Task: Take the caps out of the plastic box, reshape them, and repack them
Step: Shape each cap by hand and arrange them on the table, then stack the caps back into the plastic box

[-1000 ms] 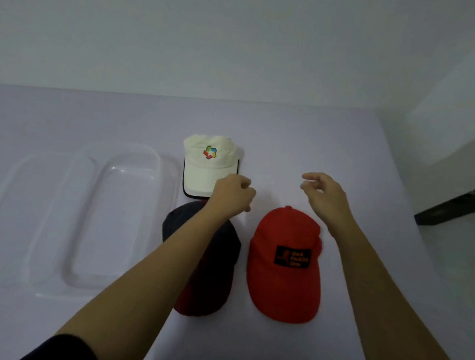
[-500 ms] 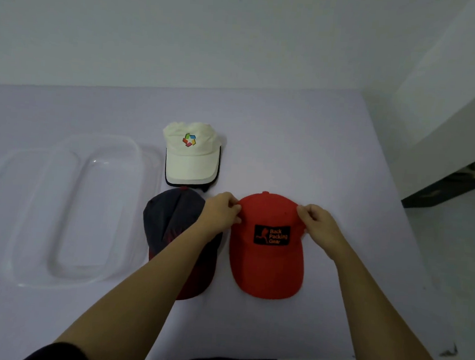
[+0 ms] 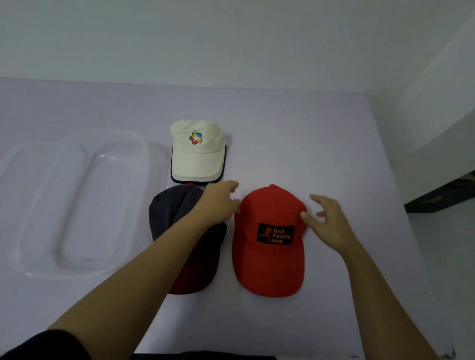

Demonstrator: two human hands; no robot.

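The left hand (image 3: pixel 220 204) and right hand (image 3: pixel 326 223) no longer pinch the red cap (image 3: pixel 267 256) as they did half a second ago. Both are slack and open, with the right thumb touching its crown. Reshaping of this cap is probably done. The soft woven crown stands domed on the surface (image 3: pixel 318 146), its brim stiff and curved. The clear, rigid plastic box (image 3: pixel 94 211) lies well to the left.

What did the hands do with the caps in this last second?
Both hands came down onto the red cap, pinched its crown sides, and have now opened: the left hand beside it, the right hand touching it by the thumb. White cap, dark cap and plastic box stayed put.
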